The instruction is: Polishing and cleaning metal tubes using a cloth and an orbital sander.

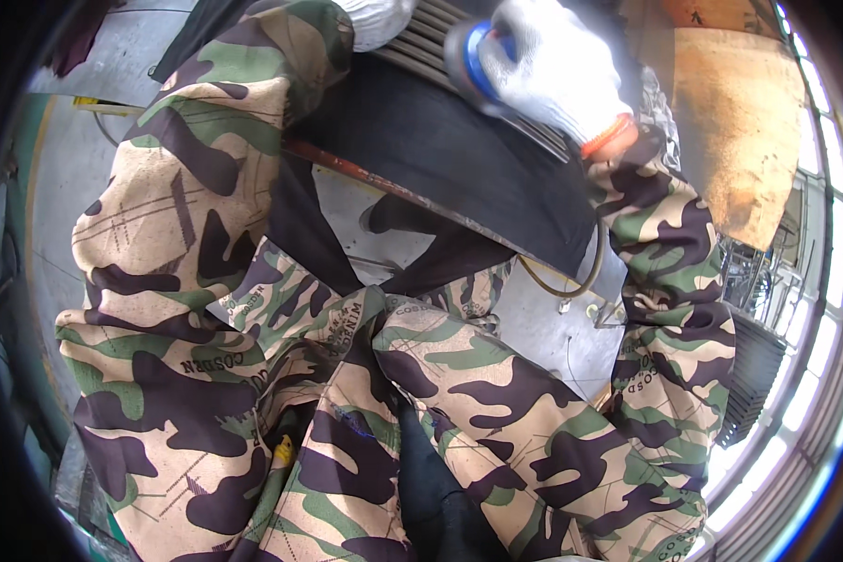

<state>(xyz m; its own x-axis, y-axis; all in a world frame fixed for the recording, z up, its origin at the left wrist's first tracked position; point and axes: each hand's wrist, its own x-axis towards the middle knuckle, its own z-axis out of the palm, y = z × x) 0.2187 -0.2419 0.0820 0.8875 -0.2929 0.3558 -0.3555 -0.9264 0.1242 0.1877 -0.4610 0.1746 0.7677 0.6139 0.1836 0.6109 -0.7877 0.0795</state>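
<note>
My right hand (562, 80), in a white knitted glove with an orange cuff, is closed around a round blue-and-grey tool (479, 64). Motion blurs this tool, so its exact kind is unclear. It is over a row of long grey metal strips (423, 36) that lie side by side on a black cloth-covered table (412, 140). My left hand (377, 21), also white-gloved, is at the strips' far left end by the upper edge of the picture. Its fingers are cut off from view.
A reddish-brown edge (365, 176) runs along the table's near side, close to my camouflage-clad legs. A hose (585, 281) loops down at its right. Beyond my right arm stand a rusty tan panel (735, 122) and a stack of dark ribbed parts (757, 370).
</note>
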